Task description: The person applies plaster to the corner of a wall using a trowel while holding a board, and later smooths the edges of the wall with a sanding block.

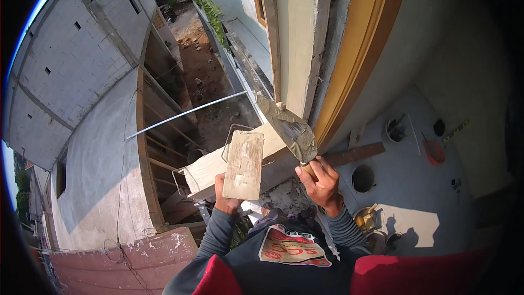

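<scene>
My left hand is closed around a wooden plastering float, whose flat, mortar-stained face is turned up; its grip is hidden underneath. In my right hand I grip the handle of a trowel. Its blade is smeared with mortar, and a small lump sits near the top edge, close to the foot of the plastered wall strip. Behind the float runs a narrow ledge coated in pale plaster. A bent metal rod clamp sits at the ledge's left end, and another clamp stands behind the float.
Left of the ledge there is a drop to a dirt passage, crossed by a metal pipe. A yellow wooden frame rises at right. A dark bucket, a tool bucket and a red basin stand on the floor; a plank lies nearby.
</scene>
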